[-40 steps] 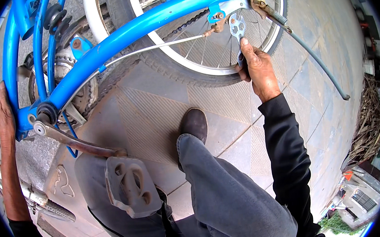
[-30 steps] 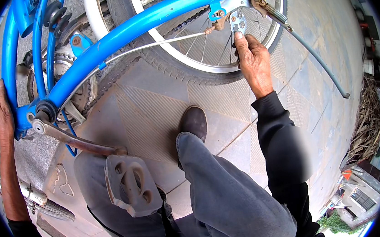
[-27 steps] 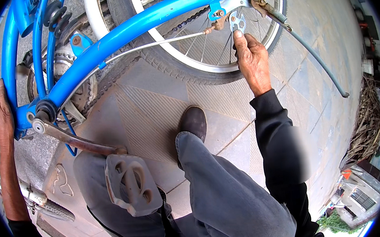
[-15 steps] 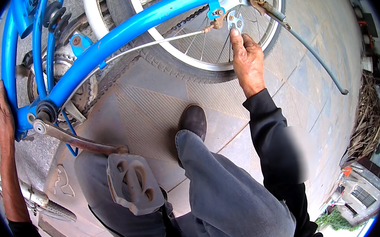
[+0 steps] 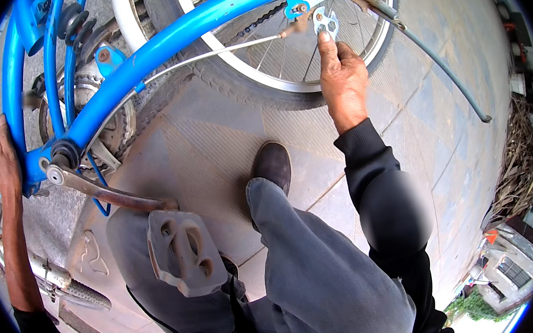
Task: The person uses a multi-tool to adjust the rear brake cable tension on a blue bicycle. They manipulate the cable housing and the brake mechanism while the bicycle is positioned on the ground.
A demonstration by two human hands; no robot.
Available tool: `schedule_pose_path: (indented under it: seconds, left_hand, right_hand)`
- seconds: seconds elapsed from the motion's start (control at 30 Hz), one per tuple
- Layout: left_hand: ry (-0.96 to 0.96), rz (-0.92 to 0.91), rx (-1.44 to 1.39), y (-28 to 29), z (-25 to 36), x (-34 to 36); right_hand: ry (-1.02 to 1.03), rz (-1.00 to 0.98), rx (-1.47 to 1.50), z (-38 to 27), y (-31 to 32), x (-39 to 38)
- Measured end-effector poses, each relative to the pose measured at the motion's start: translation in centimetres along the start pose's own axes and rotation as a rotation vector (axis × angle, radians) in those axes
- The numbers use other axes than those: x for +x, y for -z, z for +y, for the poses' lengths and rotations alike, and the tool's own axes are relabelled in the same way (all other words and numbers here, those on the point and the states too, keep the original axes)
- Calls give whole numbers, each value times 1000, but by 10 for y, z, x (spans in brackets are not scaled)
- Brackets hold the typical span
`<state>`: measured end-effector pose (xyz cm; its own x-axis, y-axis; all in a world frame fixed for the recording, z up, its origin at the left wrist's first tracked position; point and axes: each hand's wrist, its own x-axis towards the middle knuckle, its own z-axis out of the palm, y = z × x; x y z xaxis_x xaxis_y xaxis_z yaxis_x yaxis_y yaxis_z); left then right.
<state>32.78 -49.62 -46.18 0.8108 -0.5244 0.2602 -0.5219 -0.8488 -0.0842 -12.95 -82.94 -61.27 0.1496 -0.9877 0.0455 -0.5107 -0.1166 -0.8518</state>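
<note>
A blue bicycle frame (image 5: 201,20) crosses the upper part of the view. My right hand (image 5: 345,82) pinches a flat silver multi-hole spanner (image 5: 326,23) between thumb and fingers, beside a rusty brake arm (image 5: 296,25) at the wheel (image 5: 284,85). Whether the spanner sits on a nut I cannot tell. A pale brake cable (image 5: 217,54) runs to that arm. At the far left, my left hand (image 5: 5,161) is closed against the blue tube near the crank; its fingertips are partly hidden behind it.
A rusty crank arm (image 5: 112,193) ends in a grey pedal (image 5: 185,252) above my leg. The kickstand (image 5: 444,75) sticks out to the right. Dry sticks (image 5: 512,168) lie at the right edge. Another bicycle's tyre (image 5: 85,295) shows at lower left.
My right hand has shifted slightly up and left with the spanner. The frame and kickstand also appear a little higher in view. My left hand stays on the tube.
</note>
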Motion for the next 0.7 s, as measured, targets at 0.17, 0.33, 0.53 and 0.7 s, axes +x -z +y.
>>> schedule_pose_path:
  seconds: [0.17,0.33,0.53,0.7]
  left_hand:
    - [-63,25,-15,8,20,-10]
    - [-54,6,28,3,6,-6]
    - [-94,46,59,1,10,-8]
    - [-115,45,79,2,5,-6]
  right_hand:
    - [137,37,98,15,-2,3]
    - [148,-100,70,13,10,8]
    - [323,-67,-243,15,16,10]
    - [210,-14,-319,9,5,-1]
